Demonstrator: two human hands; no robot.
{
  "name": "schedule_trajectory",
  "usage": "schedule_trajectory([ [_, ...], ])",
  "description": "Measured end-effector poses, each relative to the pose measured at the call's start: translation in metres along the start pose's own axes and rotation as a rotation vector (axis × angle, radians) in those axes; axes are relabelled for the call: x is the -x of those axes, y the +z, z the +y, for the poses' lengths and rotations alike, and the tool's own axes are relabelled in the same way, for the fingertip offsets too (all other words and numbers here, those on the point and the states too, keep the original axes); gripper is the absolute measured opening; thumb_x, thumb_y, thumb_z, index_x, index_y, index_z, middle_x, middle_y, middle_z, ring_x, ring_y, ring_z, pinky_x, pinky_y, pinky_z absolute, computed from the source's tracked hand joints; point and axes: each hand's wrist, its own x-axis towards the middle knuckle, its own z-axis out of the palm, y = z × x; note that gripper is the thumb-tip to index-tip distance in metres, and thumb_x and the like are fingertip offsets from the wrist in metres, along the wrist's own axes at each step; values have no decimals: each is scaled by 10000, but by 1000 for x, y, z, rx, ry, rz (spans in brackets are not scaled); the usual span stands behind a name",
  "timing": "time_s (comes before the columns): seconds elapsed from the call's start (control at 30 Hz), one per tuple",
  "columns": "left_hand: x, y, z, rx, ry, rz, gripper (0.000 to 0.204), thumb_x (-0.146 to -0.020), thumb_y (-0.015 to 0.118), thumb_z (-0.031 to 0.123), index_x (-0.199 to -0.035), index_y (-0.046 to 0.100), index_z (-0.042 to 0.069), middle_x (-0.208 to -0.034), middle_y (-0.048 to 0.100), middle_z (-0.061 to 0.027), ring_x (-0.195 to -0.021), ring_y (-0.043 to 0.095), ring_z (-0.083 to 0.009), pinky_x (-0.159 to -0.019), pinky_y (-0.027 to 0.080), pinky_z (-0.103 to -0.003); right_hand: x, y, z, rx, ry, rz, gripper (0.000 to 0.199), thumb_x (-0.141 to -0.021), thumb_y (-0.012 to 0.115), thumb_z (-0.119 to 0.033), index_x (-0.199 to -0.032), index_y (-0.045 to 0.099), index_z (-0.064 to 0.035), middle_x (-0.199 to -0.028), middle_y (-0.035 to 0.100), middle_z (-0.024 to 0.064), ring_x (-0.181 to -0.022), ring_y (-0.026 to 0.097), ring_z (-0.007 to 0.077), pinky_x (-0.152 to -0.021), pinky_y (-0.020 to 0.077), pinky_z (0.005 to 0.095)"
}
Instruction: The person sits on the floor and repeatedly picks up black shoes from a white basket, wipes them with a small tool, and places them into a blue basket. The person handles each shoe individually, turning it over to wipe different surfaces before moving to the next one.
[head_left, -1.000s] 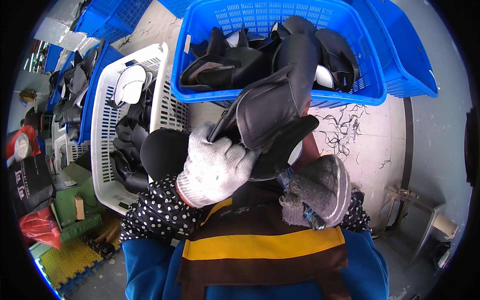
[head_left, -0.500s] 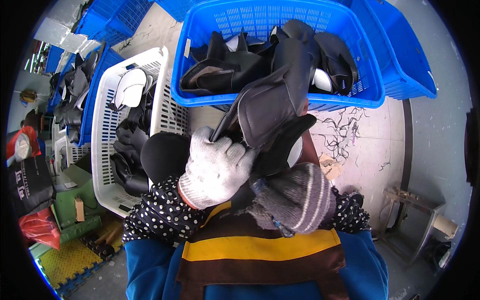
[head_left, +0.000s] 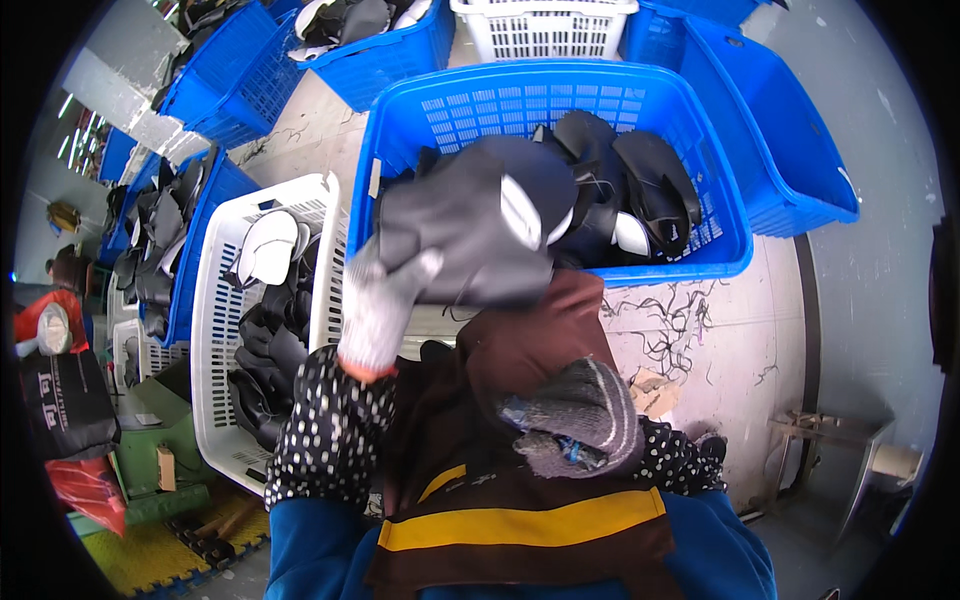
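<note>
My left hand (head_left: 375, 310), in a white knit glove, grips the near left edge of a black shoe upper (head_left: 450, 225). The upper has a white patch of lining and is slightly blurred. It is held over the near left part of a large blue basket (head_left: 745, 262), hiding some of what lies inside. Several more black shoe uppers (head_left: 655, 185) are heaped in that basket. Close to my apron, my right hand (head_left: 580, 420) wears a grey striped glove. Its fingers are curled, and whatever they may hold is hidden.
A white basket (head_left: 210, 320) with black uppers and white-lined pieces stands at the left. More blue baskets (head_left: 790, 130) stand at the far side and right. Black thread scraps (head_left: 665, 330) litter the floor. A metal stand (head_left: 835, 430) is at the right by the grey wall.
My left hand has carried the upper away from my body, over the blue basket, and turned it. My right hand has let go of it and stays near my apron. The view has tilted up.
</note>
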Motion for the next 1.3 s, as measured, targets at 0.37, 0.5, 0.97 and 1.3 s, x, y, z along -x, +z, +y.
schedule_trajectory([
  [0.37, -104, -129, -80, 19, 143, 47, 397, -959, 719, 148, -1316, 656, -13, -1116, 702, -62, -1030, 631, -145, -934, 494, -292, -47, 33, 25, 48, 83, -92, 401, -791, 872, -265, -1152, 770, -122, -848, 727, 75, -731, 704, 256, -663, 542, 367],
  [0.5, -38, -288, -179, -410, -193, 541, 318, -943, 684, 205, -1187, 727, 6, -1091, 732, -111, -948, 680, -188, -855, 539, -322, -52, 60, 34, 23, 137, -155, 402, -791, 871, -267, -1151, 769, -122, -857, 728, 72, -743, 704, 258, -673, 543, 370],
  [0.97, 43, -323, -302, -1345, -507, 28, 727, -782, 841, 251, -1435, 537, 151, -1434, 562, -76, -1319, 553, -278, -1059, 477, -438, -57, 92, 23, 125, 253, -244, 402, -792, 869, -276, -1148, 765, -120, -888, 731, 61, -782, 707, 265, -710, 544, 381],
  [1.3, 23, -323, -311, -1813, 125, -197, 425, -986, 534, 202, -1406, 599, 219, -1480, 562, -4, -1417, 455, -248, -1212, 269, -582, -56, 102, 20, 142, 272, -255, 403, -793, 868, -282, -1146, 763, -118, -911, 733, 54, -810, 710, 270, -735, 545, 389],
])
